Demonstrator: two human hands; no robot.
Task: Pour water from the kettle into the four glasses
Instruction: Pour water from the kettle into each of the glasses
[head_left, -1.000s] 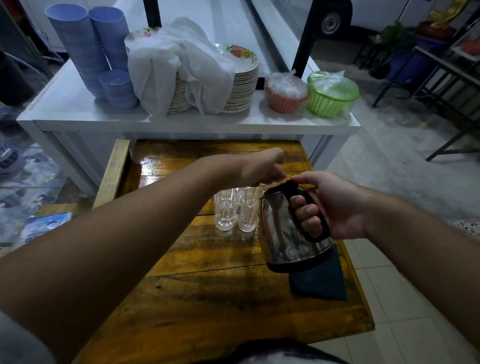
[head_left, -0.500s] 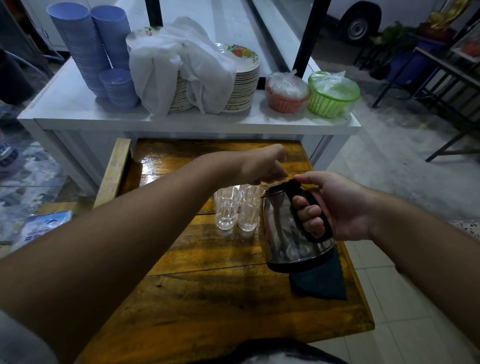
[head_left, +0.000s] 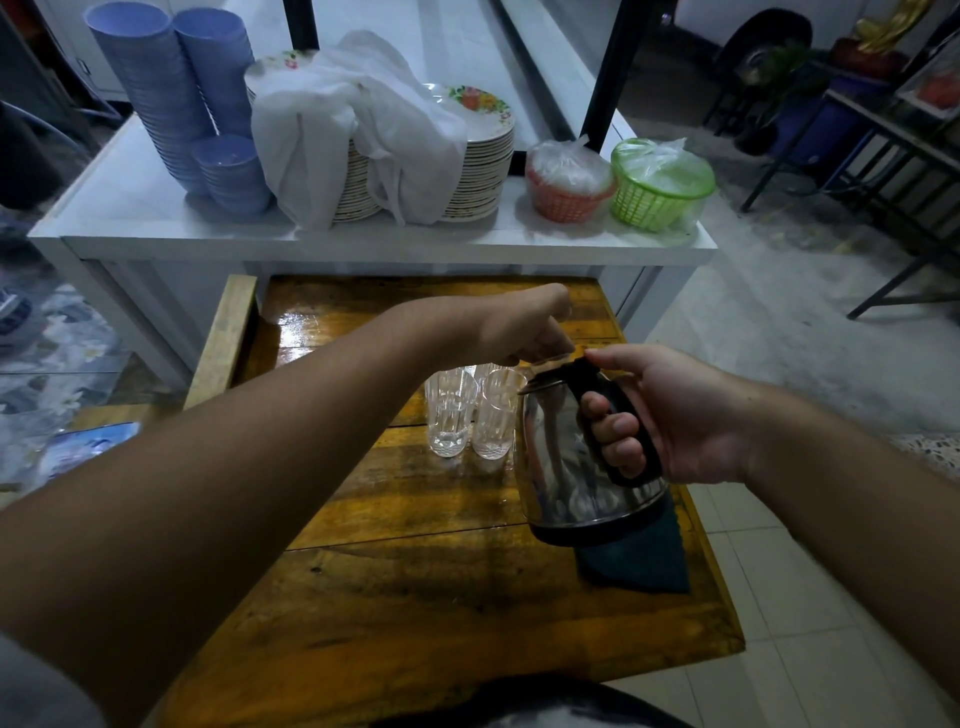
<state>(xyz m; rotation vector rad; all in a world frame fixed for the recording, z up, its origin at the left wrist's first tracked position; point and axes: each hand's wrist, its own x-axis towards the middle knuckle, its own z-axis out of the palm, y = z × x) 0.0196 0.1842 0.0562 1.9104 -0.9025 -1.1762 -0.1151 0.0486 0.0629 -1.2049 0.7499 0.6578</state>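
Steel kettle (head_left: 566, 467), shiny with black handle, gripped by right hand (head_left: 670, 415).

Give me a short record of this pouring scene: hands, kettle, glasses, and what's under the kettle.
right hand: gripping the kettle's black handle
left hand: at the kettle's lid
kettle: steel, raised above the wooden table, roughly upright
glasses: clustered left of kettle, appear empty
dark cloth: on table beneath kettle

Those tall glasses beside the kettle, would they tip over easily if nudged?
Probably: the glasses look tall and narrow, so top-heavy. They stand bunched together, so one may knock the others. The wooden table looks glossy, so they might slide first.
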